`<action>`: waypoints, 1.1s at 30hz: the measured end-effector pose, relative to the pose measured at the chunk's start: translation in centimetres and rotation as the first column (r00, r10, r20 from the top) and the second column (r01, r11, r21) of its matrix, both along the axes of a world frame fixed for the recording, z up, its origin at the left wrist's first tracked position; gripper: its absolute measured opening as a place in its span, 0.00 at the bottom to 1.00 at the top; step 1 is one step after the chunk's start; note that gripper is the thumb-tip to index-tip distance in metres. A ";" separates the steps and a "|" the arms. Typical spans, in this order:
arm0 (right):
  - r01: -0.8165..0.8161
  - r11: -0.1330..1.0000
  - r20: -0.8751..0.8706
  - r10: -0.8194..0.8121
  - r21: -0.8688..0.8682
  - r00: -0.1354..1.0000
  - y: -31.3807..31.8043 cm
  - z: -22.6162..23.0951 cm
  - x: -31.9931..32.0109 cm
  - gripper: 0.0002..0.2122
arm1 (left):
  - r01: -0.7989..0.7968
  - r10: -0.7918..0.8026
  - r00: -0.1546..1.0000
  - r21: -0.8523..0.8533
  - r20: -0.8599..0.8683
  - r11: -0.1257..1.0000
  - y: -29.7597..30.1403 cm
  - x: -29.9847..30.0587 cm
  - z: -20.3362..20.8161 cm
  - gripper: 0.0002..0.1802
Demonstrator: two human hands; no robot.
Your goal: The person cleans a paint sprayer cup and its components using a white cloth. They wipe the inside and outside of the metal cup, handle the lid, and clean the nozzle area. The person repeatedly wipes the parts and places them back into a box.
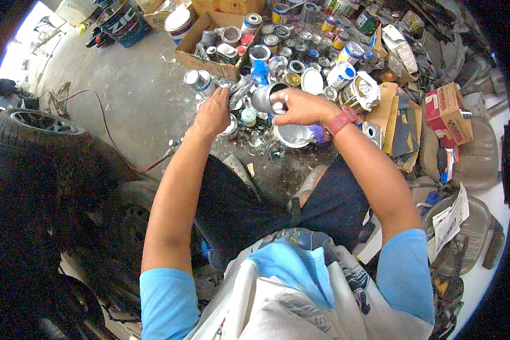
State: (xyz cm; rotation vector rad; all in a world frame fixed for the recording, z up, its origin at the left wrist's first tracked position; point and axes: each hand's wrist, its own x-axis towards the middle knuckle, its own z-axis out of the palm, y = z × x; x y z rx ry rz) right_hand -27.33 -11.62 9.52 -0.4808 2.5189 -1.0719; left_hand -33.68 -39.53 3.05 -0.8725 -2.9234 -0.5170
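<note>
My right hand [306,106], with a red watch on its wrist, grips the rim of a grey, paint-smeared can [263,101] tilted on its side. The can's dark mouth faces my fingers. My left hand [212,113] is closed, back upward, beside crumpled clear plastic [242,89]; what lies under its fingers is hidden. Just beyond it stands a white-and-blue paint can [200,82]. Between my hands sits a small jar with a pale green lid [248,117]. Below the right hand lies a white tub [293,136], with a purple cloth [317,134] at its edge.
Several paint cans crowd the floor ahead, some in a cardboard box [212,59]. A red hose [110,133] crosses the floor at left, near a tyre [37,127]. Cardboard sheets [388,113] and a red-and-tan box [449,115] lie at right.
</note>
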 end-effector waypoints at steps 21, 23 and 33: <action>0.216 0.976 -0.778 -0.163 -0.035 0.607 0.0 3.7 2.9 0.09 | -0.167 0.137 0.954 0.093 0.268 0.981 -0.9 -0.2 1.6 0.33; 0.323 0.913 -0.655 -0.404 -0.248 0.638 0.2 4.1 2.6 0.11 | -0.173 0.128 0.965 0.190 0.228 0.966 -1.0 -0.3 1.5 0.33; 0.324 0.633 -0.392 -0.725 -0.703 0.566 -9.8 -3.1 3.0 0.30 | -0.332 0.119 0.856 0.358 0.503 0.873 -1.8 -2.2 0.6 0.28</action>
